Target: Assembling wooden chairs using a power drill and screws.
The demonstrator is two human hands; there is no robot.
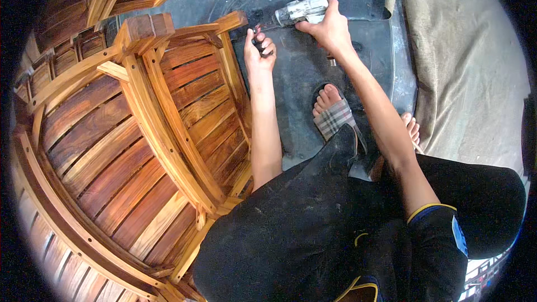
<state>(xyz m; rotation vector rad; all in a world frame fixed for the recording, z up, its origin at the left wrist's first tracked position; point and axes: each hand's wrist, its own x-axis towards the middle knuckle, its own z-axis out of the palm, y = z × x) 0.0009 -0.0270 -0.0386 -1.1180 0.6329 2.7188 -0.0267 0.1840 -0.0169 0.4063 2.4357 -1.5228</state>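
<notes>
I see the right hand point(331, 27) closed around a power drill point(302, 9), its grip hidden behind the fingers, the bit pointing toward the left hand point(261, 56). That one is curled round a small dark piece point(259, 46), too covered for me to identify. Just left of it stands slatted wooden furniture point(178, 148), cut off at my view's edge. Under both hands spreads a dark sheet point(299, 75); farther, right of the right hand, hangs or lies—I can't tell—a greyish cloth point(464, 56).
</notes>
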